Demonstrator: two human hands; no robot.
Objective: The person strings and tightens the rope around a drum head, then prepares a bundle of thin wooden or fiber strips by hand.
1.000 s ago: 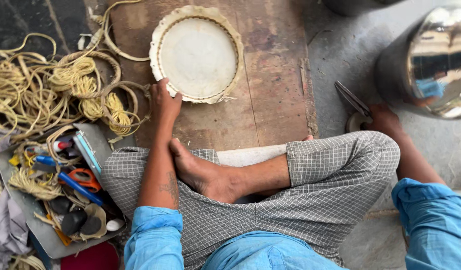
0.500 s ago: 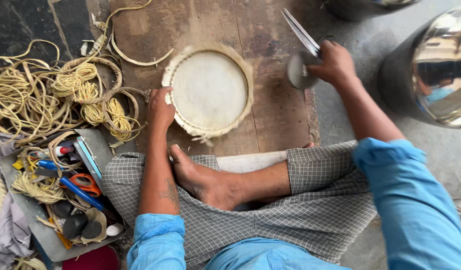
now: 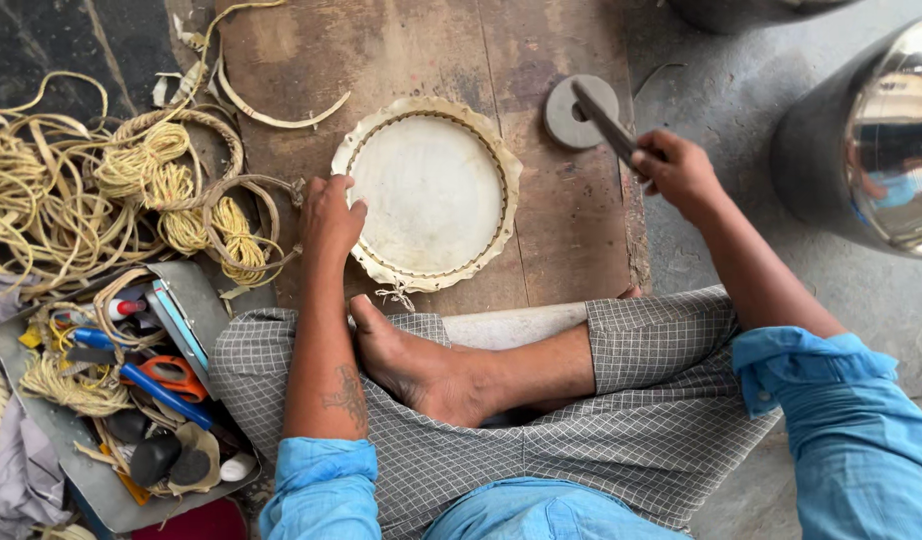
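right hand [image 3: 676, 170] lowered its blade [image 3: 603, 118] over the wooden board [image 3: 541, 250].

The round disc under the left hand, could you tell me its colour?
Off-white disc, pale tan rim; head view.

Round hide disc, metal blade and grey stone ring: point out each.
Round hide disc [image 3: 428, 192], head view, its pale flat middle.
Metal blade [image 3: 603, 116], head view, mid-length of the blade.
Grey stone ring [image 3: 566, 122], head view, its left face.

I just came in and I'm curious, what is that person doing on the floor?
A person sits cross-legged at a wooden board. The left hand presses on the edge of a round pale disc with a laced rim. The right hand holds a flat metal blade above a small grey ring. Yellow cord lies beside them.
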